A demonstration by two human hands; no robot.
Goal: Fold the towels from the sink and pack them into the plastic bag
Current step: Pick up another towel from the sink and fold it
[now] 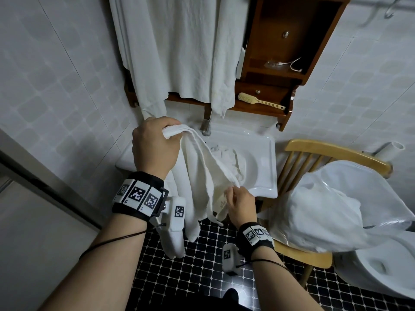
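Note:
A white towel hangs in front of the white sink. My left hand grips its bunched top end, raised above the sink's left rim. Lower down, my right hand pinches the towel's lower edge near the sink's front rim. More crumpled white towels lie in the basin. The clear plastic bag lies on a wooden chair to the right, with white cloth showing inside it.
White towels hang from a wooden shelf above the sink, over the tap. A brush lies on the shelf. A toilet stands at the lower right. The floor is black mosaic tile.

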